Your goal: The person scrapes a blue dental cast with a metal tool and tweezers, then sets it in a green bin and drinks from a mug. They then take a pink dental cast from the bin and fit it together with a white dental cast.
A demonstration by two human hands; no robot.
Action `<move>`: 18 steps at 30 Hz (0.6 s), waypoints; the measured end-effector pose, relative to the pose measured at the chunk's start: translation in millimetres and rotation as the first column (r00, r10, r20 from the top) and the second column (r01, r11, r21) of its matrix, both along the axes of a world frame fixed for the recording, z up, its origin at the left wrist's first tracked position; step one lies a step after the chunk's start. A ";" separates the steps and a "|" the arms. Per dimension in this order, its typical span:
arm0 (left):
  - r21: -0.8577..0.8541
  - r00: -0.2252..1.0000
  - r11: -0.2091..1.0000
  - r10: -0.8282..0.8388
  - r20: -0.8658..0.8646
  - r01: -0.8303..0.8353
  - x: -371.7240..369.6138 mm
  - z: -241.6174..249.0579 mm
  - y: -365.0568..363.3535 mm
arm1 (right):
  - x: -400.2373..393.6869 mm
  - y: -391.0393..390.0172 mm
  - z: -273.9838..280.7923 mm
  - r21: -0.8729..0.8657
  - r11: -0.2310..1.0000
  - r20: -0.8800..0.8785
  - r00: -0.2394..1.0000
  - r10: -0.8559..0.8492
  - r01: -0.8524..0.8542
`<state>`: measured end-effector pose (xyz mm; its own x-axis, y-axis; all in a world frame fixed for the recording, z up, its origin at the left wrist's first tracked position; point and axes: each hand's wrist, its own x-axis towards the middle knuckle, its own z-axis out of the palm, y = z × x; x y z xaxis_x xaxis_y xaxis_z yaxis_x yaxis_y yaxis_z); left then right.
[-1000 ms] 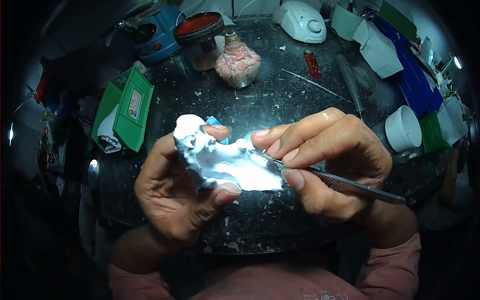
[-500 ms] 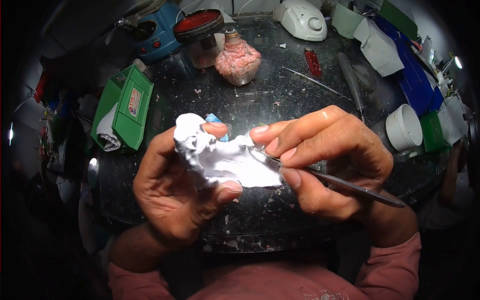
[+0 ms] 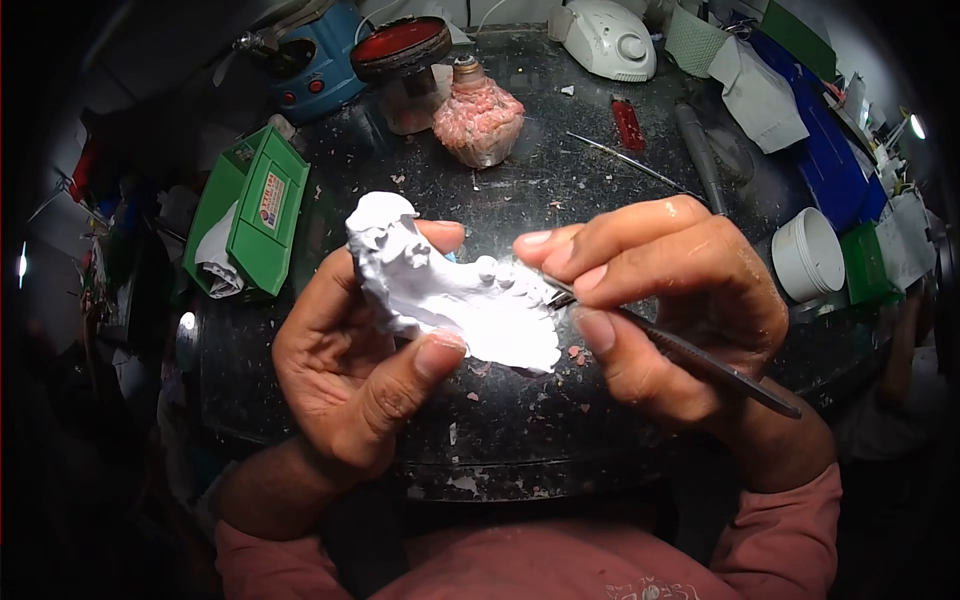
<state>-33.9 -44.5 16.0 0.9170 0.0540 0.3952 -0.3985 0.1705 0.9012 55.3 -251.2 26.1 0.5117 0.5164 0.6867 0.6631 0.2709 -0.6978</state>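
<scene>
A white plaster dental cast (image 3: pixel 450 295), curved and with teeth along its upper edge, is held up over the dark table. My left hand (image 3: pixel 350 370) grips its left part, the thumb on the near side and the fingers behind. In my right hand (image 3: pixel 680 300) a thin dark metal tool (image 3: pixel 705 365) is pinched between thumb and fingers. The tool's tip is at the teeth on the cast's right side; whether it touches them is hard to tell. A small blue object behind the cast is mostly hidden.
Beyond the hands stand a pink-crusted burner (image 3: pixel 478 120), a red-topped round stand (image 3: pixel 402 45), a slim metal tool (image 3: pixel 625 160), a red lighter (image 3: pixel 626 125) and a grey handpiece (image 3: pixel 698 150). A green bin (image 3: pixel 265 225) is left; a white tub (image 3: pixel 808 255) is right.
The cast has tilted, its left end rising and more of its toothed right side showing. My left thumb has shifted up and left. The tool tip has moved slightly up and right.
</scene>
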 end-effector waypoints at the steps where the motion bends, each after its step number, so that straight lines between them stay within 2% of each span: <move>1: 0.009 1.000 1.000 0.007 -0.017 -0.007 0.0 -0.1 0.6 | 1.5 -1.0 -0.6 -0.005 1.000 0.018 0.999 -0.029 0.029; 3: 0.018 1.000 1.000 0.013 0.008 -0.013 2.8 -0.8 -1.7 | 0.9 -0.4 -1.7 -0.007 0.997 -0.072 0.995 -0.071 0.071; 4: 0.029 0.999 0.999 0.017 0.032 -0.017 3.5 -1.0 -2.7 | 1.5 0.8 -1.3 -0.072 0.996 -0.110 0.992 -0.064 0.057; 6: 0.197 0.996 0.977 0.081 -0.021 -0.075 1.4 1.1 -7.1 | 2.8 3.3 -0.4 -0.203 0.979 -0.182 0.981 -0.061 0.023; 8: 0.326 0.998 0.946 0.020 -0.059 0.000 0.7 3.0 -2.4 | -0.3 4.7 2.1 -0.227 0.967 -0.496 0.868 -0.009 -0.120; 11: 0.368 0.999 0.930 0.033 -0.038 -0.017 3.8 -4.8 1.8 | 8.2 0.3 12.1 -0.322 0.922 -0.575 0.818 -0.011 -0.214; 14: 0.397 0.999 0.917 0.046 -0.008 -0.039 7.2 -3.7 0.0 | 8.6 2.7 0.0 -0.270 0.948 -0.522 0.853 0.003 -0.169; 15: 0.274 0.998 0.961 0.056 -0.033 -0.045 9.4 -3.2 -2.8 | 9.7 2.4 1.1 -0.299 0.944 -0.485 0.874 -0.023 -0.141; 16: 0.146 0.996 0.988 0.064 -0.060 -0.054 11.7 -2.7 -4.1 | 10.7 4.2 0.8 -0.202 0.976 -0.493 0.870 -0.027 -0.084; 17: 0.129 1.000 0.991 0.026 0.012 -0.027 15.0 -8.1 2.3 | 16.8 4.6 -4.5 -0.195 0.981 -0.407 0.909 -0.095 0.015; 18: 0.099 1.000 0.995 0.023 -0.017 -0.021 15.6 -6.7 4.8 | 24.8 3.9 -8.8 -0.178 0.977 -0.317 0.934 -0.168 0.115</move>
